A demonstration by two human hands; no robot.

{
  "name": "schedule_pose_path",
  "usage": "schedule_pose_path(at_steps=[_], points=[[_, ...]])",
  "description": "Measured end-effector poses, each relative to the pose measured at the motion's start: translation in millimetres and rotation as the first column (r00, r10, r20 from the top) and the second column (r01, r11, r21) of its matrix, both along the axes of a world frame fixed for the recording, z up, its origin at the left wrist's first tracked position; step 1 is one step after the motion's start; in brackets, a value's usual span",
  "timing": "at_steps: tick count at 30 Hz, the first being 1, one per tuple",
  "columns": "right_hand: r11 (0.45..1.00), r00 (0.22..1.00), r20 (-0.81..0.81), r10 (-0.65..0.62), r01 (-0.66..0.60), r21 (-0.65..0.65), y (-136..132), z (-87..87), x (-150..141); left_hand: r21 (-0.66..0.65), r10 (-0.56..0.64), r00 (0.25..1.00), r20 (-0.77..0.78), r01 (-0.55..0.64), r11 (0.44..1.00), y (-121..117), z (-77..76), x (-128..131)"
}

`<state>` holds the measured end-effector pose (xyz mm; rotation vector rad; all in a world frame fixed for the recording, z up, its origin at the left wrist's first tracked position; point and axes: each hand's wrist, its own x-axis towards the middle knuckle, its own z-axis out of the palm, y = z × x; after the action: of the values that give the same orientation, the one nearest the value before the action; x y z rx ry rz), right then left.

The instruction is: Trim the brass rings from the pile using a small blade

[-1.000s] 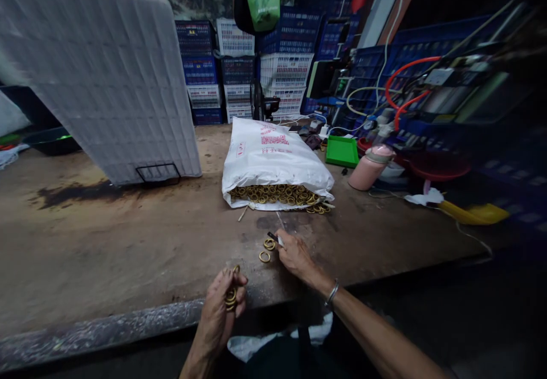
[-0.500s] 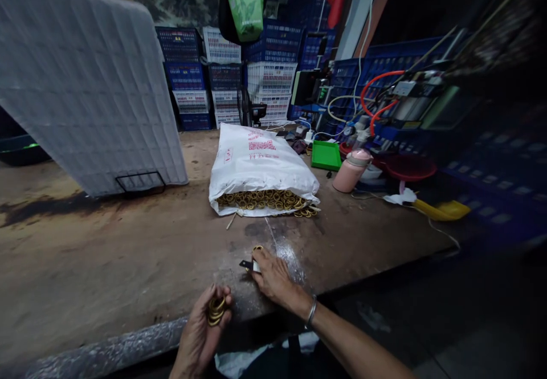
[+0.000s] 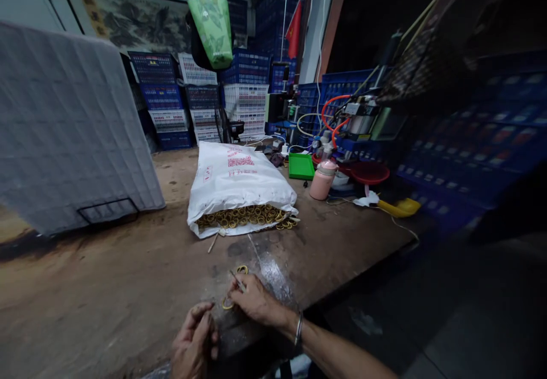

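Observation:
My left hand (image 3: pixel 194 342) rests at the near edge of the worn wooden bench (image 3: pixel 106 288), its fingers curled closed; what it holds is hidden in this view. Just to its right, my right hand (image 3: pixel 255 300) pinches a thin dark tool (image 3: pixel 237 281) and presses on loose brass rings (image 3: pixel 241 269) lying on the bench. One ring (image 3: pixel 227 304) lies between the two hands. Farther back, a white sack (image 3: pixel 239 182) lies on its side, its open mouth full of brass rings (image 3: pixel 245 216).
A grey quilted cover (image 3: pixel 72 128) stands at the left. A green tray (image 3: pixel 301 166), a pink bottle (image 3: pixel 322 179), a red bowl (image 3: pixel 370 172) and a yellow scoop (image 3: pixel 399 208) sit at the right. Stacked crates (image 3: pixel 205 97) fill the back. The bench's edge runs diagonally at the right.
The view has tilted up and to the right. My left hand has turned so the stack of rings it held no longer shows. My right hand stays at the loose rings.

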<state>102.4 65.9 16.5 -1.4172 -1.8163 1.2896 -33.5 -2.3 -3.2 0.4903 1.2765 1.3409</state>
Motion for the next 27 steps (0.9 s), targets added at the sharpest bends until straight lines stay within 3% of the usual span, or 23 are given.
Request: schedule_pose_path(at_steps=[4, 6, 9, 11, 14, 17, 23, 27], points=[[0.959, 0.977, -0.204, -0.063, 0.003, -0.282, -2.2, 10.2, -4.5, 0.163, 0.012, 0.944, -0.331, 0.045, 0.986, 1.2, 2.3, 7.2], [0.922, 0.964, -0.258, -0.067, -0.039, -0.385, -4.3, 11.7, -4.8, 0.255, 0.027, 0.912, -0.41, 0.086, 0.963, 1.2, 6.7, 9.4], [0.888, 0.956, -0.291, -0.039, -0.101, -0.449, -6.6, 9.8, -4.3, 0.252, -0.02, 0.887, -0.462, 0.153, 0.956, -0.4, 10.6, 10.9], [0.918, 0.963, -0.271, -0.005, -0.103, -0.384, -7.7, 7.3, -4.3, 0.203, -0.068, 0.891, -0.449, 0.177, 0.963, -2.2, 10.3, 10.9], [0.984, 0.98, -0.192, 0.051, -0.082, -0.159, -9.3, 3.5, -5.4, 0.135, -0.083, 0.916, -0.392, 0.146, 0.98, -4.4, 8.2, 10.0], [0.996, 0.989, -0.123, 0.083, -0.085, -0.014, -10.4, 0.7, -7.4, 0.096, -0.082, 0.939, -0.333, 0.121, 0.988, -4.5, 7.7, 9.4], [0.996, 0.994, -0.076, 0.084, -0.085, -0.014, -10.0, 3.6, -9.6, -0.008, -0.211, 0.973, -0.096, 0.211, 0.977, -3.7, 9.9, 10.2], [0.989, 0.984, -0.134, 0.114, -0.125, -0.073, -8.5, 7.4, -9.3, 0.034, -0.226, 0.974, 0.016, 0.225, 0.974, -6.4, 9.9, 10.1]])
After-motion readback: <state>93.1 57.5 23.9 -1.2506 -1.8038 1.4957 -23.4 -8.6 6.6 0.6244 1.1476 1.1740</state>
